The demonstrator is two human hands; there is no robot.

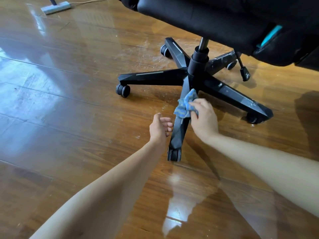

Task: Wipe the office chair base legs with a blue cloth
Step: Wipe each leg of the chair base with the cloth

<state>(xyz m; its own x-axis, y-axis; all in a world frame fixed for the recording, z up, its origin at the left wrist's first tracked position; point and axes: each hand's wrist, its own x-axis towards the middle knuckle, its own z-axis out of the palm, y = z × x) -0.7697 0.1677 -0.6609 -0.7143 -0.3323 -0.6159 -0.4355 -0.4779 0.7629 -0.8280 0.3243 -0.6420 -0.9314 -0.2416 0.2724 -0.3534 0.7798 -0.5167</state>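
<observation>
The right hand point(203, 118) grips the bunched blue cloth point(185, 105) against the near leg point(178, 133) of the 5-legged chair base point(196, 66). The left hand point(159, 128), loosely curled, holds nothing just beside that leg. The black seat point(207, 14) overhangs the hub. White specks dot the wooden floor point(69, 118), and a grey mop head point(55, 7) lies at its far left.

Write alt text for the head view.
A right hand holds a blue cloth against the near leg of a black chair base; the open left hand is beside that leg. The next leg to the right is speckled white.
</observation>
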